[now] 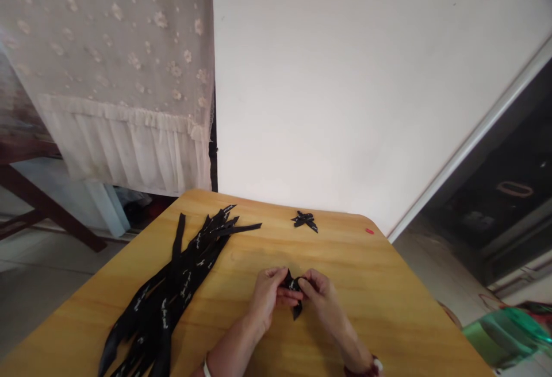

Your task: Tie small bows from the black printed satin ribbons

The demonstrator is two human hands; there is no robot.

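Observation:
Both hands meet over the near middle of the table, pinching one black ribbon bow [294,285] with white lettering. My left hand [271,291] grips its left side between thumb and fingers, with fingertips reaching behind and under it. On the right side, the thumb and index finger of my right hand [319,292] press on the ribbon. A pointed ribbon tail hangs down between the hands. Farther back lies a finished-looking black ribbon bow [305,220]. Left of my hands, a long bundle of black printed ribbon strips [185,285] spreads across the table.
The wooden table [366,268] stands against a white wall [345,78]. A small red object [370,231] lies near its back right corner. A lace curtain [129,78] hangs at left. A green translucent container [504,334] is beyond the right edge, and a dark wooden chair or stool [47,207] stands at left.

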